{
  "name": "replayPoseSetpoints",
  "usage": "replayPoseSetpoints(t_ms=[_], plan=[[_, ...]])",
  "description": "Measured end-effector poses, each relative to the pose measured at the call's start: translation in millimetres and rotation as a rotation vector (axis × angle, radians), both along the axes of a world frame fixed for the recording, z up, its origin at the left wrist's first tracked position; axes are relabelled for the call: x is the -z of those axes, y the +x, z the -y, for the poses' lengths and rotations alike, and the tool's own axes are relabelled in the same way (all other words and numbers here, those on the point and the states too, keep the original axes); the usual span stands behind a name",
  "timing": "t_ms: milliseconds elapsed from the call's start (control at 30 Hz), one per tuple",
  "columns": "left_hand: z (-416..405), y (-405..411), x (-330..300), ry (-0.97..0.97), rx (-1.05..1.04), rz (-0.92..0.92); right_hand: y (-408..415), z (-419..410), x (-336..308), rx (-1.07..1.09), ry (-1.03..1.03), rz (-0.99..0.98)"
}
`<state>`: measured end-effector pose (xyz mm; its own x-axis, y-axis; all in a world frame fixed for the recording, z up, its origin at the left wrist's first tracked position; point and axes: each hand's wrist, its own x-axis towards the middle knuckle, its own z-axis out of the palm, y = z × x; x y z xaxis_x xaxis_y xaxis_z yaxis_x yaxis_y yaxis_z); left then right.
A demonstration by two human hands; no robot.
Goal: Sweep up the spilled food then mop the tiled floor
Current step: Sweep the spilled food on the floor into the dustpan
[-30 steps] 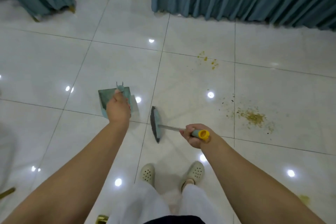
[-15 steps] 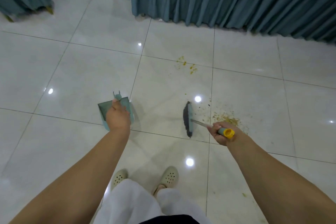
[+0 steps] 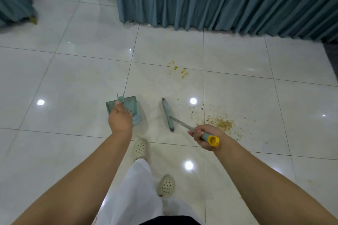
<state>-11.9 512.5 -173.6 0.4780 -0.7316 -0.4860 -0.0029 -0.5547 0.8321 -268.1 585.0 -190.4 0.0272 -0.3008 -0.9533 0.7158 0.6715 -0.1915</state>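
My left hand (image 3: 119,118) grips the handle of a teal dustpan (image 3: 133,105) held low over the glossy tiled floor (image 3: 73,82). My right hand (image 3: 204,138) grips the yellow-capped handle of a broom, whose teal head (image 3: 168,114) lies left of the spill. A pile of brownish crumbs (image 3: 222,122) lies just beyond my right hand. A smaller patch of yellow bits (image 3: 178,70) sits farther out on the floor.
Teal pleated table skirts (image 3: 219,0) hang along the far side, with another draped piece of furniture (image 3: 14,0) at far left. My feet in pale perforated shoes (image 3: 140,149) stand below the dustpan. A dark mat edge (image 3: 332,56) shows at far right.
I have stepped toward the spill, and the crumbs now sit nearer my right hand. The broom head has swung to the left of the pile. The dustpan stays in my left hand.
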Motion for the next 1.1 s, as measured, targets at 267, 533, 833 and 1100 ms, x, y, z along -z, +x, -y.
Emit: replayPoseSetpoints(t_ms=[267,533,833,1100], plan=[[73.7,16.3,-4.7,0.004,0.04,0.024,73.9,89.5,9.5,-0.074,-0.014,0.138],[158.8,31.9,2.0,0.028,0.119,0.023,81.4,177.6,25.4,0.067,0.02,0.161],[222.8,4.4,6.5,0.093,0.311,0.012,-0.5,178.7,1.1,0.444,0.056,0.009],[249.6,-13.8,13.7,0.085,0.404,0.047,-52.3,152.2,-10.5,0.597,0.098,-0.099]])
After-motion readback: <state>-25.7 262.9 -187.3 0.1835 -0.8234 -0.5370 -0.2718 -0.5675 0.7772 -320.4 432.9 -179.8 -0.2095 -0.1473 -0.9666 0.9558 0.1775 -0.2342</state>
